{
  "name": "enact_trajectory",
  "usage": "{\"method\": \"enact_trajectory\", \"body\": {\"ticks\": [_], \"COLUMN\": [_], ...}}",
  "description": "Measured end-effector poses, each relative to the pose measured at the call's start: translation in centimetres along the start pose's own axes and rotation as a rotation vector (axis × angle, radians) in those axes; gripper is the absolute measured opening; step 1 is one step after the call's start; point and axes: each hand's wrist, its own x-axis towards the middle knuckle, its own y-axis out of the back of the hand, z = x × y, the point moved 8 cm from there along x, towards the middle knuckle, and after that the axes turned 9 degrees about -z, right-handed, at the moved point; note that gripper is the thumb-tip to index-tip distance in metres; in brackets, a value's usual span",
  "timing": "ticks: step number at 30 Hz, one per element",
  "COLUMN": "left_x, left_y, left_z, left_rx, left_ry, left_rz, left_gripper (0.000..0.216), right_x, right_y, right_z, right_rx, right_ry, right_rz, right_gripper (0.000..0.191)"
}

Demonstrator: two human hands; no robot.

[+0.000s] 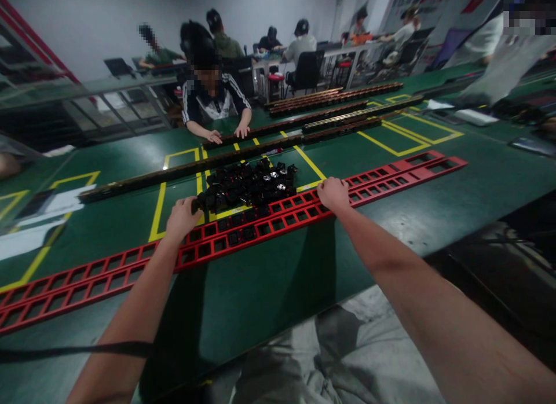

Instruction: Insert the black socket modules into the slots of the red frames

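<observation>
Two long red slotted frames (299,216) lie side by side, slanting across the table in front of me. A few of their square slots hold small black square parts (237,220). Just behind the frames is a heap of loose black parts (247,184), some with shiny faces. My left hand (181,220) is at the heap's left end, its fingers closed on a black part (198,205). Farther right, my right hand (334,194) is closed over the rear red frame, gripping its edge; its fingertips are partly hidden.
Long dark strips (191,165) lie behind the heap, where a co-worker (215,100) has both hands on one. Yellow tape lines (158,210) mark the green table (269,276). White papers (26,239) lie at left. Other people sit at tables farther back.
</observation>
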Motion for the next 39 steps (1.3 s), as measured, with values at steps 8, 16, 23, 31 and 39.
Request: {"method": "enact_trajectory", "body": {"ticks": [8, 16, 23, 31, 39], "left_x": [-3.9, -8.2, -7.8, -7.4, -7.3], "left_y": [1.3, 1.3, 1.5, 1.1, 0.5], "left_z": [3.4, 5.8, 5.7, 4.6, 5.6], "left_rx": [-0.22, -0.337, -0.346, -0.386, -0.352], "left_ry": [-0.208, -0.376, -0.36, -0.26, -0.336], "left_rz": [0.231, 0.261, 0.293, 0.244, 0.147], "left_gripper": [0.032, 0.04, 0.037, 0.036, 0.038], "right_x": [0.0, 0.1, 0.1, -0.1, 0.0], "right_y": [0.0, 0.0, -0.1, 0.0, -0.1], "right_z": [-0.1, 0.0, 0.0, -0.1, -0.1], "right_rx": [0.01, 0.005, 0.002, 0.007, 0.01], "right_ry": [-0.007, 0.0, 0.002, 0.014, -0.002], "right_rz": [0.008, 0.011, -0.005, 0.021, -0.009], "right_gripper": [0.042, 0.042, 0.042, 0.043, 0.043]}}
